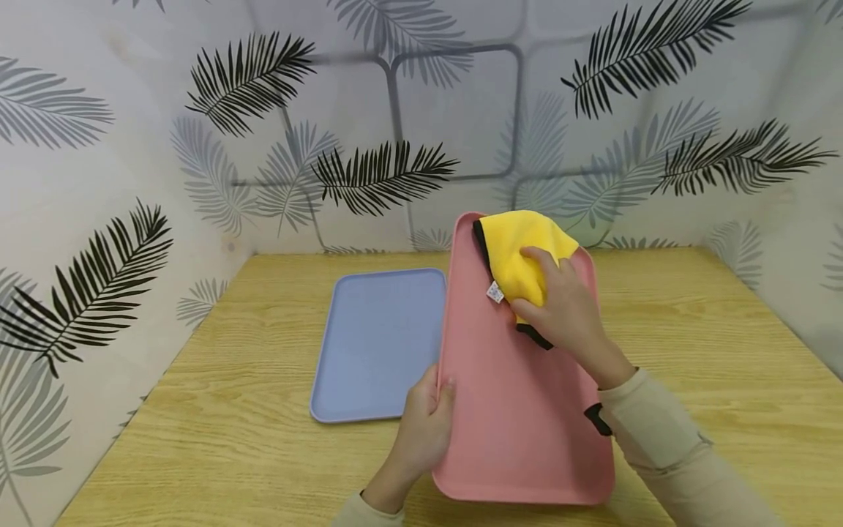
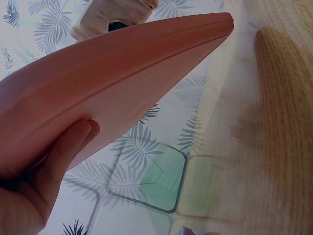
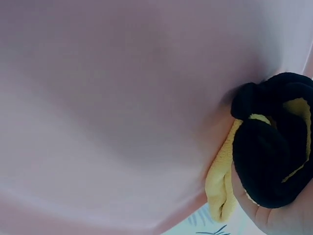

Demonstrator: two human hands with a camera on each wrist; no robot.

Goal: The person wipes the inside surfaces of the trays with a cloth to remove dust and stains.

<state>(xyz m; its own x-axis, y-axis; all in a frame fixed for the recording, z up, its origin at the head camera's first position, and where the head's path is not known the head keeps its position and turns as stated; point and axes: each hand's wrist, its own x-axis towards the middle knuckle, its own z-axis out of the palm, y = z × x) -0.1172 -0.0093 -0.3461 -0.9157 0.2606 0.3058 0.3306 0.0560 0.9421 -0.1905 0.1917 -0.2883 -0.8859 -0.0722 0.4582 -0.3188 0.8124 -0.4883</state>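
Note:
A pink rectangular tray (image 1: 507,424) is held tilted above the table, its inner side towards the head camera. My left hand (image 1: 421,432) grips the tray's left edge; in the left wrist view its fingers (image 2: 73,142) lie against the tray's side. With my right hand (image 1: 569,315) I hold a yellow cloth (image 1: 527,245) with black edging and a small white tag against the upper part of the tray. In the right wrist view the cloth's black folds (image 3: 264,152) bunch beside the palm, next to the tray's pale surface (image 3: 122,98).
A blue rectangular tray (image 1: 385,344) lies flat on the wooden table (image 1: 250,424), left of the pink one and partly behind it. Leaf-patterned wall covering (image 1: 276,205) encloses the table at the back and sides.

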